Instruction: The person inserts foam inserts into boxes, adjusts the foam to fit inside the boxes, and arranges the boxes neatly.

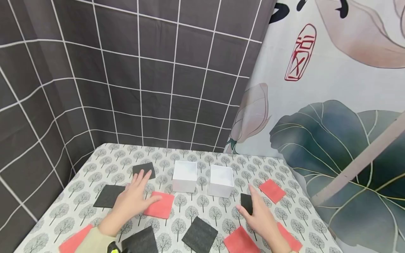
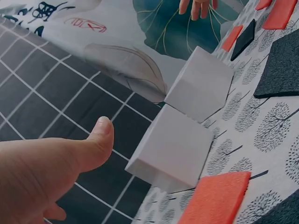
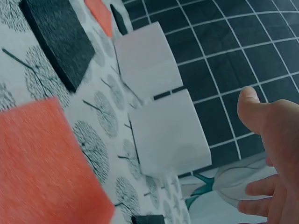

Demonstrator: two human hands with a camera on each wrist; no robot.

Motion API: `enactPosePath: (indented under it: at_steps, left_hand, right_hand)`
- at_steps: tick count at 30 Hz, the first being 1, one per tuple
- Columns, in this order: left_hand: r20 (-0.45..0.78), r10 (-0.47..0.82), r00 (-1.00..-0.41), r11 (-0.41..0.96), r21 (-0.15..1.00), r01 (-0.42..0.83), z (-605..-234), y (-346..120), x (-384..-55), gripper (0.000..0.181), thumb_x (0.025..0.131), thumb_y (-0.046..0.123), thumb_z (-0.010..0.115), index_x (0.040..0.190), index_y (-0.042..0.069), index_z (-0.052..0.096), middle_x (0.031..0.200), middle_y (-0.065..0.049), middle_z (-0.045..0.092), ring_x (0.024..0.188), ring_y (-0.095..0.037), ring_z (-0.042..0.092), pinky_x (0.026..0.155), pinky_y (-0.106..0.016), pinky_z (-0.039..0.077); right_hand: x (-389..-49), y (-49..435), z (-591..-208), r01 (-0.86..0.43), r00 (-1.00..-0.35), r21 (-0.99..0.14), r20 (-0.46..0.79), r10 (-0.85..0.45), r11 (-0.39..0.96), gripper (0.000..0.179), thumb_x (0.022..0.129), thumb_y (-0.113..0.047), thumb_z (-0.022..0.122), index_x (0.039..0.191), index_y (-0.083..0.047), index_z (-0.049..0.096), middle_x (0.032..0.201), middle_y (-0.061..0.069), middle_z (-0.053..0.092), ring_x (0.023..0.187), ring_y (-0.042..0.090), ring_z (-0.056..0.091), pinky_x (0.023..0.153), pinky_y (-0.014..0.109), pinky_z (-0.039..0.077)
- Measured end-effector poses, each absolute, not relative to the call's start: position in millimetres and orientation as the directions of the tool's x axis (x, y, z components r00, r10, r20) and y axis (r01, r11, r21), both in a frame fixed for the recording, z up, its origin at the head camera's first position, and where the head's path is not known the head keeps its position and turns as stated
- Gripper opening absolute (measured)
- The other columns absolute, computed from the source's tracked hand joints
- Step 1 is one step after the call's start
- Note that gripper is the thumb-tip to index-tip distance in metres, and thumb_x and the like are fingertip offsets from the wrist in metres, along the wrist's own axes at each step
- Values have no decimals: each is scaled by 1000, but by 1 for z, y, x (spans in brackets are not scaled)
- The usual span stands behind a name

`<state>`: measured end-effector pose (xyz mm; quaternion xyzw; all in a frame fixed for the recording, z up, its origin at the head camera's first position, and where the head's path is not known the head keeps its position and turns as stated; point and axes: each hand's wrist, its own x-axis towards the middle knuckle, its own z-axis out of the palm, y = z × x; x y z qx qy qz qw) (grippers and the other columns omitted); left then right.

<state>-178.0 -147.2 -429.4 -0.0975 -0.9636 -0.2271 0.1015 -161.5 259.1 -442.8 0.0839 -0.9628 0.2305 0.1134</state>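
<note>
Above the left side of the table, my left hand [image 1: 134, 198] is stretched out with its fingers straight and nothing held. Beside its thumb lies a red cloth square [image 1: 164, 206], and a black cloth square [image 1: 107, 196] is by its wrist. Another black square [image 1: 148, 172] shows just past its fingertips. My right hand [image 1: 260, 218], likewise extended and holding nothing, is over the right side. A small black piece [image 1: 245, 202] lies between its thumb and index finger, partly hidden. Two white open-topped boxes [image 1: 184, 184] [image 3: 170, 135] stand side by side between the hands, touched by neither.
Several more squares lie flat: black ones [image 1: 200, 234] [image 1: 143, 242] at the front, red ones [image 1: 241, 241] [image 1: 272, 190] on the right, and a red one [image 1: 74, 241] under the left sleeve. A tree-print cloth [image 1: 180, 226] covers the table. A dark gridded curtain [image 1: 126, 70] hangs behind.
</note>
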Motion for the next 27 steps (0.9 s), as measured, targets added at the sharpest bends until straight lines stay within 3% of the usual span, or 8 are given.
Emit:
enactPosePath:
  at_steps: [5,9,11,14,18,21,27]
  left_hand:
    - [216,123,-969,837,501,218,-436,-140,-184,101,72,73,54,143,5,31,146,-22,27,130,-44,27,89,-69,34]
    - [219,117,-969,787,575,225,-443,-134,-193,103,70,72,59,143,5,32,146,-20,30,125,-44,36,92,-65,35]
    - [216,108,-970,756,616,222,-446,-131,-197,104,68,72,60,143,6,31,145,-19,33,121,-45,42,91,-62,39]
    - [187,87,-979,705,682,193,-449,-126,-206,106,66,71,64,144,8,30,144,-18,35,102,-35,59,90,-57,42]
    - [167,78,-983,643,745,178,-453,-121,-215,105,65,67,68,143,8,31,143,-19,36,107,-34,56,95,-57,39]
    - [176,91,-980,598,778,195,-456,-117,-221,102,67,61,72,143,6,30,143,-20,34,127,-41,35,100,-59,31]
    - [166,140,-976,505,836,215,-465,-111,-234,97,70,39,79,144,8,26,144,-22,31,130,-39,31,103,-57,28]
  right_hand:
    - [-154,247,-449,-220,-962,-466,252,-110,857,87,82,-49,65,145,-3,26,142,23,36,126,41,36,98,60,34]
    - [-148,236,-453,-257,-952,-473,277,-134,843,82,79,-43,71,141,-5,34,138,21,41,124,40,39,97,58,36]
    - [-145,230,-456,-278,-946,-475,284,-154,835,82,77,-43,72,140,-4,36,137,20,43,124,38,40,97,56,37]
    - [-141,221,-460,-297,-945,-481,275,-179,825,82,76,-40,74,139,-2,37,132,20,46,121,37,43,96,55,40]
    - [-137,210,-464,-329,-939,-482,261,-225,812,83,75,-43,74,137,-1,38,122,18,53,113,33,50,90,52,45]
    - [-134,203,-469,-369,-926,-460,261,-274,807,85,75,-48,71,136,1,39,120,17,54,110,32,51,87,51,46]
    - [-129,197,-477,-428,-904,-432,182,-388,794,91,74,-56,68,136,3,37,125,18,48,113,32,47,89,52,45]
